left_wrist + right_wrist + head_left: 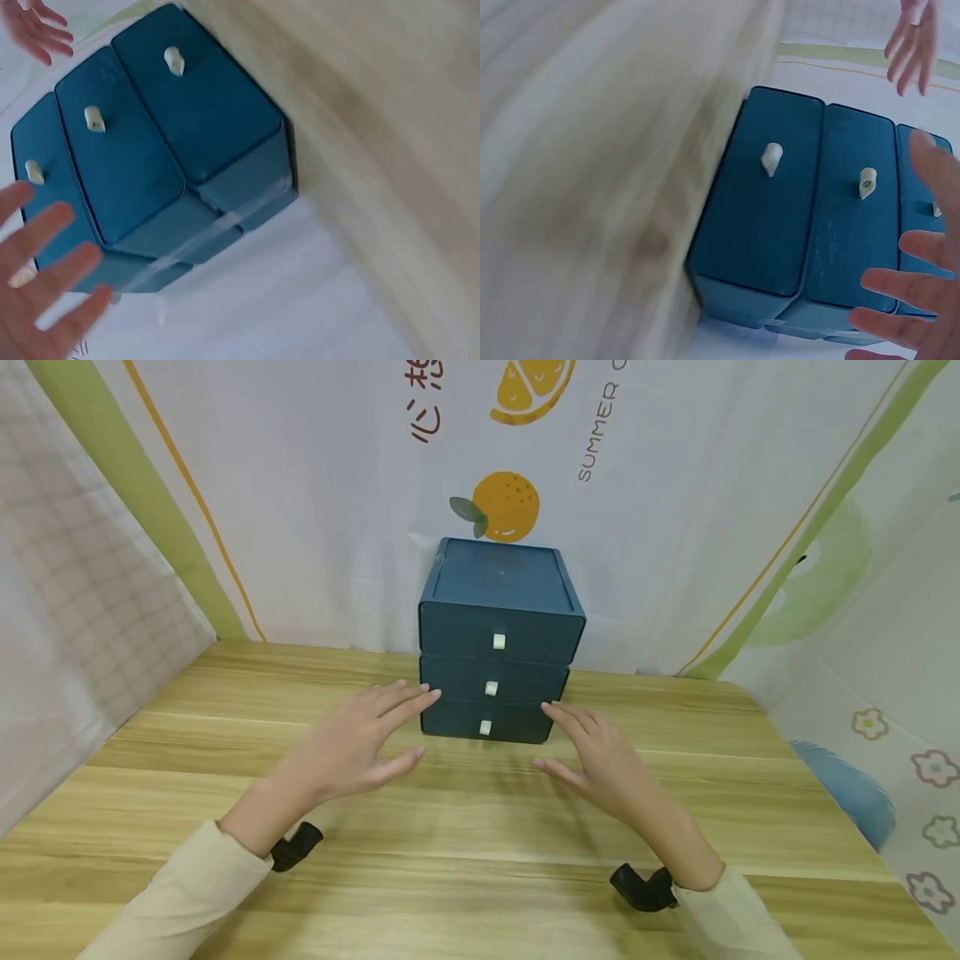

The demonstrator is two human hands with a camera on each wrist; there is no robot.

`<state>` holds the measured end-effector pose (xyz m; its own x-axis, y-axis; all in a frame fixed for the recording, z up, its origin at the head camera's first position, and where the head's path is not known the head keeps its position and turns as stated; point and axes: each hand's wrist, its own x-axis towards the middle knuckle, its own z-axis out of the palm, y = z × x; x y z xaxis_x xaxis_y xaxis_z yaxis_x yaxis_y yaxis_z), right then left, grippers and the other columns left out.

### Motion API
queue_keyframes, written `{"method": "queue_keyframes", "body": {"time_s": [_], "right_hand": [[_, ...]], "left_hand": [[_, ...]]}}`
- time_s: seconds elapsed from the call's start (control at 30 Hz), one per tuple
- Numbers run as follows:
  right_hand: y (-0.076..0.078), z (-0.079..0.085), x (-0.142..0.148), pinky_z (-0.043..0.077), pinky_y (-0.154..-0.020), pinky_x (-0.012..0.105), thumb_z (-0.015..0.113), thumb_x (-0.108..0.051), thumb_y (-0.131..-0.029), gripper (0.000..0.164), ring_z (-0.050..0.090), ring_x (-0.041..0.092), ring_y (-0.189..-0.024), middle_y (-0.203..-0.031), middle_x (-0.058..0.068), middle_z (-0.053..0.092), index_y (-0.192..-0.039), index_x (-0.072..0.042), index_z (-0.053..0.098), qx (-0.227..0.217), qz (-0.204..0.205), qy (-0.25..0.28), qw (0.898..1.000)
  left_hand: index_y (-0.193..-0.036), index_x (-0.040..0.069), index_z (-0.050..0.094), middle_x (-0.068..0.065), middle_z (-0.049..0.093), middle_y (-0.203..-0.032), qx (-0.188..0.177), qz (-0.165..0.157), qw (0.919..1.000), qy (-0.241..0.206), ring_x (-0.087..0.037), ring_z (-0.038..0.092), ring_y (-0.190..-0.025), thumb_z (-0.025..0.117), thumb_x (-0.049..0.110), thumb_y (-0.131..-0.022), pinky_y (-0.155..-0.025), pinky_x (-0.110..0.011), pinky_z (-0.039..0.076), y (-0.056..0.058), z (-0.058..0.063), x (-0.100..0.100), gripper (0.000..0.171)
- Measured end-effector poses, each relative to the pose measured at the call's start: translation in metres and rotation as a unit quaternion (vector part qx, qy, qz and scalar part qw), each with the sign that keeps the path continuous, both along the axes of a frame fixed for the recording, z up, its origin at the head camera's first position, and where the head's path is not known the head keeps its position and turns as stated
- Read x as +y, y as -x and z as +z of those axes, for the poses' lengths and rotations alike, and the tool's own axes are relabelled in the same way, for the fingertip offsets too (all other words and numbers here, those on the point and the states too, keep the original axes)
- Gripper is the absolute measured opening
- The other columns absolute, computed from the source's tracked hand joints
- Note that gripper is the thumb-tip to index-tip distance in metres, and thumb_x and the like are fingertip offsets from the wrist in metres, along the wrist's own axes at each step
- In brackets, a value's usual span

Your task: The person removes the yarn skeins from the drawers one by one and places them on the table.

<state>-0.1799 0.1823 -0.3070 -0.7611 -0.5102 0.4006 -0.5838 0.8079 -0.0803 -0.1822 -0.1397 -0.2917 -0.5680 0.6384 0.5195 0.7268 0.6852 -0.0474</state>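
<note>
Fingers point(409, 707) outstretched, your left grip point(347, 742) and right grip point(606, 760) hover unclenched near the drawer unit point(459, 631); it stands on your streaky wood-grained desk point(480, 877), smooth, boxy, dark blue; three stubby white knobs point(491, 688); printed white cloth point(322, 527) behind.

A wood-grain table point(465, 868) stands before a green-edged white cloth point(300, 527) printed with oranges point(506, 510) and lettering point(597, 435), a checked cloth point(82, 535) hanging at left and a flowered cloth point(900, 693) at right.
</note>
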Motion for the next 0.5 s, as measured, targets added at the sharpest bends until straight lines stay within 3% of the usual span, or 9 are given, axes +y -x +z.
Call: {"method": "queue_keyframes", "body": {"time_s": [0.13, 0.17, 0.23, 0.37, 0.5], "right_hand": [[0.005, 0.014, -0.006, 0.038, -0.101, 0.051, 0.060, -0.041, -0.089, 0.063, 0.046, 0.033, -0.125, -0.138, 0.012, 0.048, -0.140, -0.010, 0.041, -0.064, -0.002, 0.051, 0.997], [0.007, 0.017, -0.008, 0.039, -0.101, 0.050, 0.059, -0.042, -0.090, 0.062, 0.046, 0.031, -0.125, -0.137, 0.011, 0.049, -0.140, -0.011, 0.040, -0.081, -0.004, 0.063, 0.995], [0.010, 0.024, -0.012, 0.041, -0.099, 0.049, 0.055, -0.043, -0.092, 0.060, 0.048, 0.029, -0.123, -0.134, 0.009, 0.052, -0.141, -0.012, 0.040, -0.106, -0.004, 0.088, 0.990], [0.019, 0.034, -0.022, 0.051, -0.081, 0.040, 0.053, -0.037, -0.094, 0.051, 0.060, 0.022, -0.104, -0.114, 0.006, 0.063, -0.137, -0.011, 0.044, -0.123, 0.011, 0.136, 0.983], [0.029, 0.042, -0.034, 0.049, -0.066, 0.031, 0.053, -0.027, -0.096, 0.040, 0.063, 0.018, -0.081, -0.093, 0.007, 0.067, -0.130, -0.007, 0.050, -0.125, 0.026, 0.186, 0.974]], "left_hand": [[-0.132, 0.013, 0.053, -0.010, 0.063, -0.121, 0.068, -0.049, 0.9943, -0.067, -0.028, 0.064, -0.103, 0.053, 0.040, -0.090, -0.072, -0.038, 0.054, 0.016, 0.014, -0.006, 0.050], [-0.130, 0.012, 0.055, -0.010, 0.065, -0.118, 0.076, -0.055, 0.9918, -0.087, -0.026, 0.066, -0.096, 0.054, 0.037, -0.090, -0.063, -0.035, 0.052, 0.021, 0.018, -0.007, 0.048], [-0.127, 0.010, 0.057, -0.009, 0.067, -0.114, 0.079, -0.067, 0.9860, -0.131, -0.024, 0.067, -0.092, 0.059, 0.028, -0.088, -0.059, -0.033, 0.051, 0.031, 0.024, -0.010, 0.043], [-0.122, 0.009, 0.061, -0.008, 0.069, -0.105, 0.053, -0.058, 0.9735, -0.215, -0.020, 0.066, -0.087, 0.063, 0.015, -0.086, -0.064, -0.035, 0.052, 0.051, 0.038, -0.014, 0.037], [-0.121, 0.013, 0.061, -0.007, 0.069, -0.100, -0.003, -0.012, 0.9627, -0.270, -0.018, 0.064, -0.088, 0.058, 0.019, -0.091, -0.073, -0.035, 0.051, 0.069, 0.054, -0.013, 0.031]]}}
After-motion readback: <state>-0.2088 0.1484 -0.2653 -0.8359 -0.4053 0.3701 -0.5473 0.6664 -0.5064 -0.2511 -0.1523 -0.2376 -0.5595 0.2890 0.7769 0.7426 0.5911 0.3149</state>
